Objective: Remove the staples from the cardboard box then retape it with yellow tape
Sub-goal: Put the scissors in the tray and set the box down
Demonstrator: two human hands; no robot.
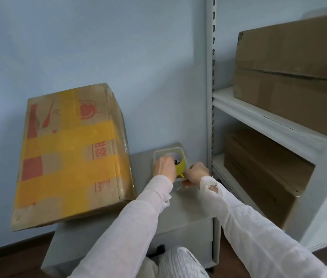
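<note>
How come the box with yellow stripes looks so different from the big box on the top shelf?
The striped box wears wide yellow tape bands and red print; the top-shelf box is plain brown. The striped box sits on the grey cabinet, jutting past its left edge; the top-shelf box rests on a white shelf. Both are closed brown cardboard boxes.

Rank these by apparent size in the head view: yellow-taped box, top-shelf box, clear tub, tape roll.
1-2. yellow-taped box and top-shelf box: alike, the latter cut off by the frame, so unranked.
3. clear tub
4. tape roll
</note>
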